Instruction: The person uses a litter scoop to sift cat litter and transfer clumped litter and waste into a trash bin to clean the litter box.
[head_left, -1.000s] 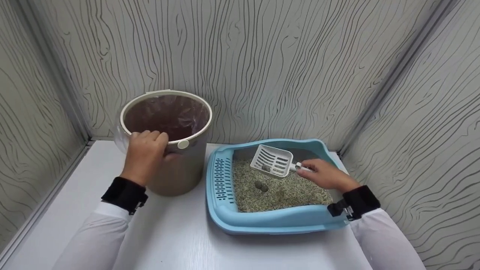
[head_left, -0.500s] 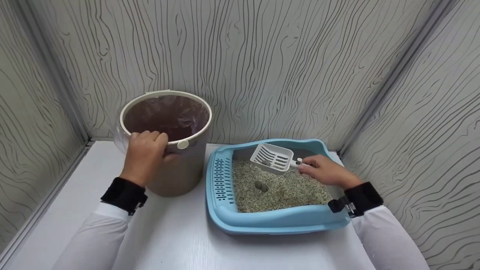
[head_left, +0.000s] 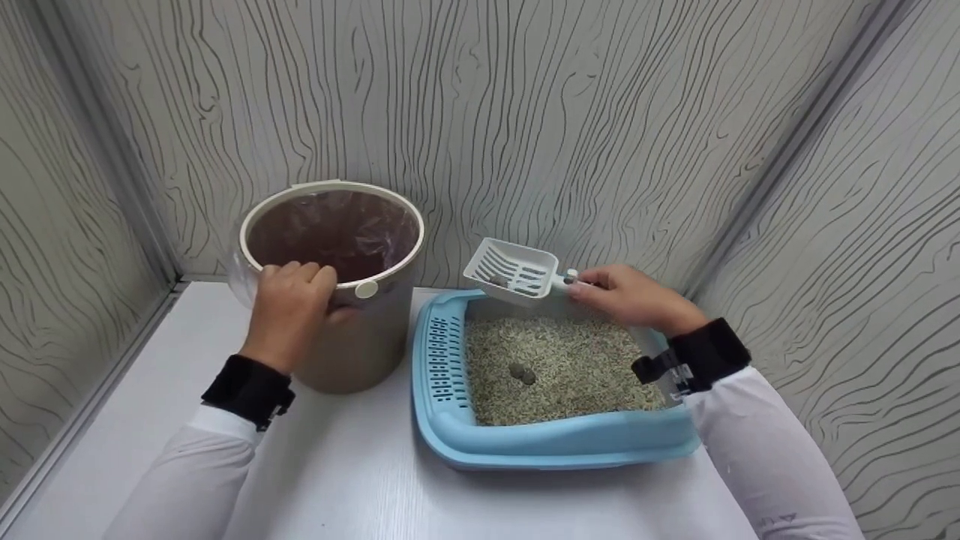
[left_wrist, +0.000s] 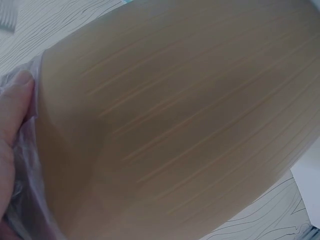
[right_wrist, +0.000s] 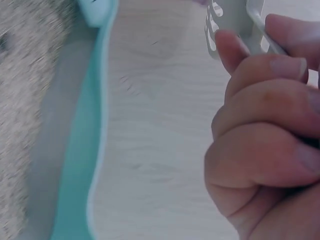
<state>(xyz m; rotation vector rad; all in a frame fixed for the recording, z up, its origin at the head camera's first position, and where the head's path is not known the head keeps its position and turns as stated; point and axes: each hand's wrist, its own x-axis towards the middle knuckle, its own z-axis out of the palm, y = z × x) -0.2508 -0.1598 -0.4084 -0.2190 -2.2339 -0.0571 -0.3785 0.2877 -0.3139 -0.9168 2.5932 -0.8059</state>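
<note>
My left hand [head_left: 289, 311] grips the pale rim of a brown trash bin [head_left: 352, 352], over its clear plastic liner [head_left: 241, 281]. In the left wrist view the thumb [left_wrist: 15, 105] presses the liner against the bin's ribbed side [left_wrist: 175, 120]. My right hand [head_left: 630, 298] holds a white slotted litter scoop [head_left: 523, 259] by its handle, fingers curled in the right wrist view. A small dark clump [head_left: 498, 280] lies in the scoop, above the back edge of a blue litter box [head_left: 525, 444]. Two touching dark clumps [head_left: 523, 373] rest on the litter [head_left: 577, 360].
Bin and litter box stand side by side on a white table [head_left: 352, 480]. Behind them rises a wood-grain patterned wall [head_left: 510, 135], with further panels at left and right. A perforated ledge [head_left: 444, 360] runs along the box's left side.
My right hand has lifted the scoop up and to the left, from over the litter to above the box's back edge, with the clump still in it. The left hand has stayed on the bin.
</note>
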